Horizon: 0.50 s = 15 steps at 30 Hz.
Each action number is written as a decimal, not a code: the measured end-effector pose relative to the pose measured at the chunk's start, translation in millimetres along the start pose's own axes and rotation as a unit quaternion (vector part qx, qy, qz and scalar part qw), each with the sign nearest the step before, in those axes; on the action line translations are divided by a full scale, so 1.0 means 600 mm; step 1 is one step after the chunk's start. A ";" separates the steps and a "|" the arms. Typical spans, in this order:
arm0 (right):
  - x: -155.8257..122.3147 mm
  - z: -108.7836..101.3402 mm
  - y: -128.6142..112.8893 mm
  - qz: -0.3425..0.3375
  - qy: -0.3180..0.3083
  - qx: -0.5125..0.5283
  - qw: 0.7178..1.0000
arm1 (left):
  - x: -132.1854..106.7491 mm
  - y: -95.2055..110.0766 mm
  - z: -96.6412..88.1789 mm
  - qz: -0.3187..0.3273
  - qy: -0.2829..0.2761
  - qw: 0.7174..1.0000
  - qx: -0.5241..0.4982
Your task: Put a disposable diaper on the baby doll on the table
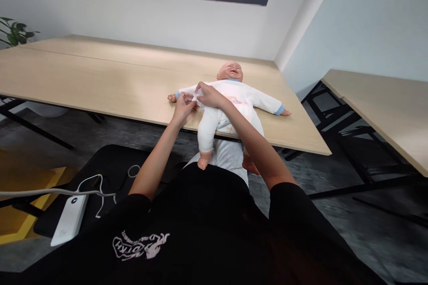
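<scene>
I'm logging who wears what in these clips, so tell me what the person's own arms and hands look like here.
Both arms are bare from above the elbow down. The left hand and right hand wear no gloves, and no rings, watch or bracelet show. Short black sleeves belong to a black T-shirt with a white printed logo on the front. No cables run along the arms.

The person wears a black short-sleeved T-shirt (pixel 207 227) of soft, matte fabric, which fills the lower part of the view well below both hands. Its 2 sleeves end above the elbows, leaving the forearms bare down to the left hand (pixel 183 106) and the right hand (pixel 207 96). A white printed logo (pixel 140 245), seen upside down, sits on the chest below the left forearm: curved lettering beside a small animal-like figure. No watch, ring or bracelet shows on either wrist. Pale grey trousers (pixel 229 153) show between the forearms, below the hands.
</scene>
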State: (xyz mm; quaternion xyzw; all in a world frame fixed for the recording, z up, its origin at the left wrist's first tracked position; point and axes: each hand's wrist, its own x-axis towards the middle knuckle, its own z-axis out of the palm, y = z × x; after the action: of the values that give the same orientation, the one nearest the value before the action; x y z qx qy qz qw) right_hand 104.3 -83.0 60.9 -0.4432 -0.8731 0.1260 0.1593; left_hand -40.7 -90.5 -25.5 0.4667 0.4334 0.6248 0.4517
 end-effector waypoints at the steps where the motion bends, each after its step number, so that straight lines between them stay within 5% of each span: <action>1: -0.002 0.000 0.001 0.003 0.010 -0.010 1.000 | 0.000 0.001 0.001 -0.004 0.007 1.000 0.001; 6: -0.024 -0.015 0.003 0.061 0.064 -0.121 0.989 | -0.002 0.010 0.010 -0.022 0.036 0.999 -0.009; 15: -0.025 -0.027 -0.024 0.131 0.052 -0.186 0.972 | -0.006 0.030 0.015 -0.009 0.061 0.991 -0.114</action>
State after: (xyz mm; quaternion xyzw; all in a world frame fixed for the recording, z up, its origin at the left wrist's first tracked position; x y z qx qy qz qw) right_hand 108.4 -102.3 78.6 -0.5814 -0.8062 -0.0422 0.1015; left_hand -34.0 -97.1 -7.1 0.3690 0.3899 0.6939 0.4799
